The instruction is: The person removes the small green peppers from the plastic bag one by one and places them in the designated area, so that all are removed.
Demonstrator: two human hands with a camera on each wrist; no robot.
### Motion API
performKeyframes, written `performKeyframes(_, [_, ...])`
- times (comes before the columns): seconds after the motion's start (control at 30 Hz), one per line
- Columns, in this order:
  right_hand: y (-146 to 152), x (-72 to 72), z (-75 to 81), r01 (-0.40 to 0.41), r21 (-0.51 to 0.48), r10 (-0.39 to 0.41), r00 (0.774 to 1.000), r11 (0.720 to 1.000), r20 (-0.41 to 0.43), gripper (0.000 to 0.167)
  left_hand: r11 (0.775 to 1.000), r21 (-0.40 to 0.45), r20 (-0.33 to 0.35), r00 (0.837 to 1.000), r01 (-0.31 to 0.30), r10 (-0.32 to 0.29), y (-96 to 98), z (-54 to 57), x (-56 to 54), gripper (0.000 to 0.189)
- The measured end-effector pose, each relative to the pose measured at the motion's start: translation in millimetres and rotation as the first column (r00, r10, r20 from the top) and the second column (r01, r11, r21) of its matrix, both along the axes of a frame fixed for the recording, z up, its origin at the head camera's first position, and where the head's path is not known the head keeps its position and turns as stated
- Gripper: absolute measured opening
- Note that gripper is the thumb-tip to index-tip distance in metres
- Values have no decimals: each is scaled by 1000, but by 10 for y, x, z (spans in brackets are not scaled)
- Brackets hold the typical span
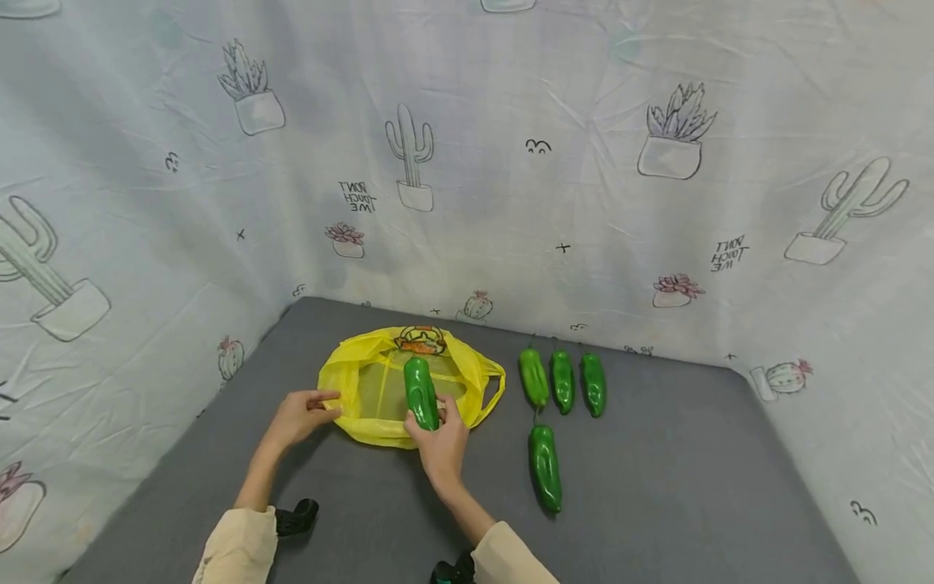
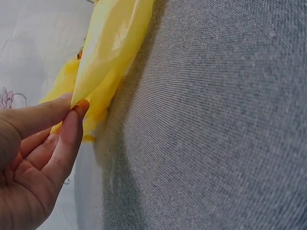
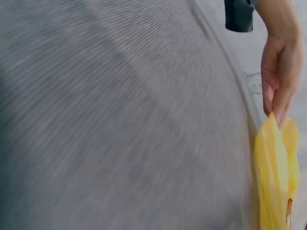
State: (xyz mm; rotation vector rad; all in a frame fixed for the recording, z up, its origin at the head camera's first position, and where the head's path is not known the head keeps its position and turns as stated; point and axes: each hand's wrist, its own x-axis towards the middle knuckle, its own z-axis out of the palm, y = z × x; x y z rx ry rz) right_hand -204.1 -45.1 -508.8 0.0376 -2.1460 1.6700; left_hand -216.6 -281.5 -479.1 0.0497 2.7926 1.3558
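A yellow plastic bag [image 1: 375, 432] lies on its side of the grey table with its mouth spread wide. My left hand [image 1: 295, 418] pinches the bag's left rim between thumb and fingers; the left wrist view shows this thin edge of the bag [image 2: 108, 52] up close. In my right hand [image 1: 443, 448] I grip a glossy green chili pepper [image 1: 419, 385], tilted upward over the bag's opening. The right wrist view leaves out the right hand and pepper, but shows the left hand [image 3: 283, 72] at the bag's edge.
Right of the bag, three green peppers stand in a row: one lighter pepper [image 1: 534, 379], a middle pepper [image 1: 563, 381] and a right pepper [image 1: 593, 384]. Another long pepper [image 1: 545, 469] lies nearer. A plant-print curtain [image 1: 496, 178] borders the grey table [image 1: 671, 470].
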Motion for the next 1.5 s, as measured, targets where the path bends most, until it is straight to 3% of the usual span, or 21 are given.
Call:
performKeyframes(0.2, [308, 104, 51, 20, -15, -21, 995, 1000, -102, 39, 1000, -7, -6, 1000, 8, -8, -32, 13, 11, 39])
performKeyframes(0.33, [577, 196, 79, 47, -21, -50, 991, 999, -123, 41, 1000, -24, -5, 1000, 1, -1, -56, -13, 23, 39])
performKeyframes(0.6, [1072, 359, 51, 168, 17, -166, 983, 986, -75, 40, 1000, -12, 16, 999, 29, -28, -95, -21, 43, 41])
performKeyframes(0.9, [1356, 477, 188, 223, 17, -223, 975, 975, 21, 38, 999, -48, 25, 999, 24, -23, -77, -16, 35, 42])
performKeyframes(1.2, [1691, 525, 234, 245, 28, -246, 966, 969, 84, 37, 999, -27, 27, 999, 33, -32, -46, 1, 61, 41])
performKeyframes(1.5, [1961, 577, 305, 286, 14, -286, 955, 958, 77, 35, 998, -41, 34, 999, 38, -36, -54, -2, 59, 44])
